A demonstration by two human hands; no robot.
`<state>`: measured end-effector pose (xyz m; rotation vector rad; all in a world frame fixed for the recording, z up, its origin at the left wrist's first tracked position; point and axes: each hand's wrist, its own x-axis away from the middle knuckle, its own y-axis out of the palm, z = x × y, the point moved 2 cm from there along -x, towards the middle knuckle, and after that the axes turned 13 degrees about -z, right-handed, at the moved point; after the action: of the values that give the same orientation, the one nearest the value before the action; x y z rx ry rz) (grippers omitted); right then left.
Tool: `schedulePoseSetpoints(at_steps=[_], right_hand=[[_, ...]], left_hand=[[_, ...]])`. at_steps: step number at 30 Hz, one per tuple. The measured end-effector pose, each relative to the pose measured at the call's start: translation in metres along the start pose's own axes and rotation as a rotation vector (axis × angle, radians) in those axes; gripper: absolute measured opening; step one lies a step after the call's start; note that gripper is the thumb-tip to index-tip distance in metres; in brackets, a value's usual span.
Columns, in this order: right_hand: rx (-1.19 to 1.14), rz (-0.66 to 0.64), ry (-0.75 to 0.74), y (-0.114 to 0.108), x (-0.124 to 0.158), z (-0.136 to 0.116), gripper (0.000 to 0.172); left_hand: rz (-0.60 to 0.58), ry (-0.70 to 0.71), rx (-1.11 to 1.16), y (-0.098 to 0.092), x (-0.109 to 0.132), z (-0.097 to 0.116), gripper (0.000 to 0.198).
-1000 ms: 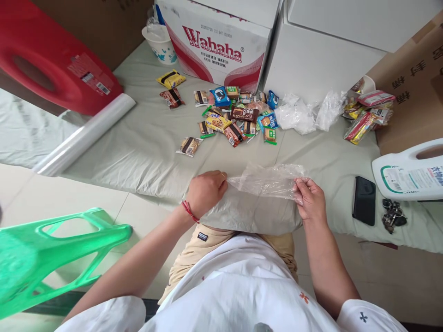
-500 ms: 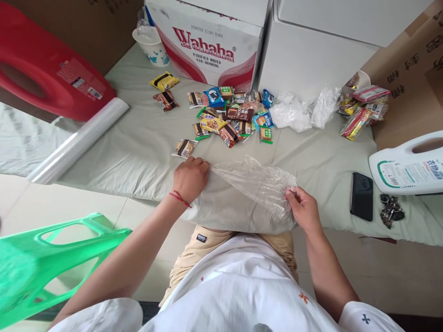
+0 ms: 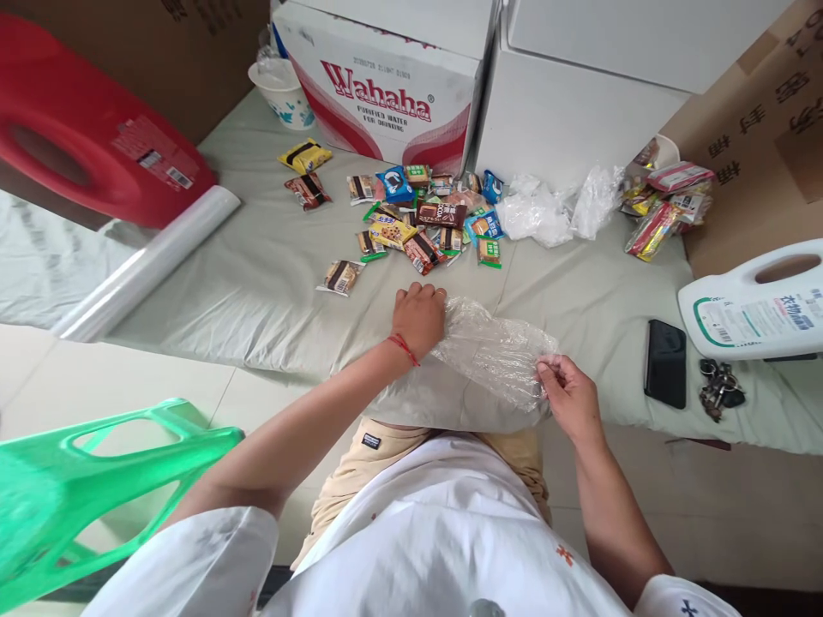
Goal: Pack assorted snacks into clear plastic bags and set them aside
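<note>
A clear plastic bag (image 3: 495,351) lies crumpled on the cloth-covered surface close in front of me. My left hand (image 3: 419,319), with a red string on its wrist, is curled closed at the bag's left end, knuckles up; its fingertips are hidden beneath. At the opposite end my right hand (image 3: 569,390) pinches the bag's edge between thumb and fingers. Beyond the bag lies a loose pile of small wrapped snacks (image 3: 441,214). One wrapped biscuit (image 3: 340,277) sits apart, to the left of my left hand.
Crumpled clear plastic (image 3: 537,210) and more packets (image 3: 669,206) lie behind. A phone (image 3: 665,364), keys (image 3: 720,390) and a white detergent bottle (image 3: 755,304) are at right. Leftward are a plastic roll (image 3: 151,261), red jug (image 3: 96,128) and green stool (image 3: 116,488). Boxes (image 3: 386,94) stand behind.
My left hand has moved right, nearer my right hand, and the bag between them is shorter and more bunched. My right hand stays almost in place.
</note>
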<state>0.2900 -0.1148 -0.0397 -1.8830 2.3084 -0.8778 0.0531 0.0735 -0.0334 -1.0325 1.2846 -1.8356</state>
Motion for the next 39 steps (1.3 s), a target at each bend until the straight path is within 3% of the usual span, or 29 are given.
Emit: schedulePoseSetpoints(at_steps=[3, 7, 10, 12, 14, 17, 20, 24, 27, 31, 34, 39], right_hand=[[-0.049, 0.017, -0.014, 0.0, 0.005, 0.004, 0.043], [-0.026, 0.004, -0.055, 0.007, 0.009, 0.008, 0.037], [0.038, 0.071, -0.106, 0.014, 0.009, 0.004, 0.031], [0.122, 0.157, -0.187, 0.018, 0.009, -0.004, 0.025], [0.235, 0.239, -0.312, 0.023, 0.01, -0.014, 0.017], [0.36, 0.244, -0.481, 0.036, 0.011, -0.03, 0.01], [0.44, 0.184, -0.564, 0.053, 0.012, -0.042, 0.01], [0.489, 0.144, -0.592, 0.067, 0.013, -0.052, 0.015], [0.304, 0.025, -0.522, 0.067, 0.014, -0.053, 0.01], [-0.101, -0.048, -0.287, 0.061, 0.007, -0.05, 0.03], [-0.18, -0.036, -0.191, 0.061, -0.004, -0.052, 0.038], [-0.344, -0.054, -0.076, 0.062, -0.02, -0.06, 0.043]], left_hand=[[0.094, -0.011, 0.118, 0.003, -0.024, -0.009, 0.027], [0.213, -0.03, 0.221, -0.011, -0.046, -0.025, 0.018], [0.389, -0.013, 0.311, -0.023, -0.033, -0.022, 0.034], [0.497, 0.043, 0.421, -0.026, -0.008, -0.01, 0.024], [0.436, 0.132, 0.615, -0.021, 0.022, 0.008, 0.008], [0.048, 0.29, 1.006, -0.002, 0.061, 0.042, 0.02], [-0.089, 0.25, 1.193, 0.014, 0.08, 0.066, 0.031], [-0.095, 0.134, 1.337, 0.027, 0.08, 0.074, 0.034], [-0.048, 0.14, 1.384, 0.031, 0.078, 0.07, 0.03], [0.06, 0.235, 1.161, 0.029, 0.081, 0.07, 0.026], [0.109, 0.324, 1.063, 0.027, 0.084, 0.072, 0.027], [0.024, 0.174, 1.342, 0.026, 0.081, 0.051, 0.033]])
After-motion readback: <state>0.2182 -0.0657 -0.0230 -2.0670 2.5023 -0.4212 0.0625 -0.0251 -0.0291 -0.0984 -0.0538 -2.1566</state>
